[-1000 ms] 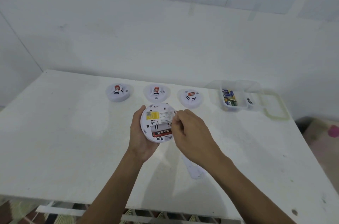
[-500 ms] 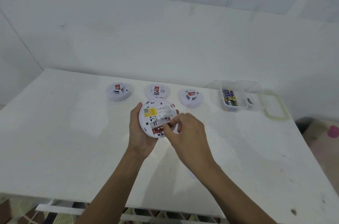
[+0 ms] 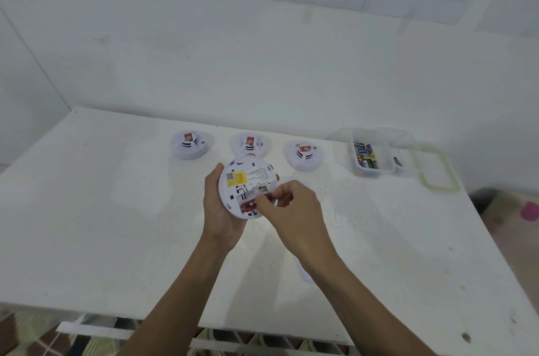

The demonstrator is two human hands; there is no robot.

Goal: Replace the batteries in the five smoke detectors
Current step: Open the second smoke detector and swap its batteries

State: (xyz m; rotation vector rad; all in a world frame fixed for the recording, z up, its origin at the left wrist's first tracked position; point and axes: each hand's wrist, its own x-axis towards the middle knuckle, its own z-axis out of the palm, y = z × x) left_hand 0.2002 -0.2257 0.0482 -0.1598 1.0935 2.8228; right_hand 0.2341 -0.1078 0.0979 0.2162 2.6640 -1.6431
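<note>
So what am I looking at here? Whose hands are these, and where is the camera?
There is no machine here. These are a person's two bare hands, filmed by one wide-angle camera worn on the head, which looks down at a white table. The left hand grips a round white detector turned back side up, with its battery slot open. The right hand pinches at a red battery in that slot; I cannot tell whether it is going in or coming out. Behind them, three more detectors stand in a row. To the right of the row is a clear box of spare cells, with its lid beside it.
</note>
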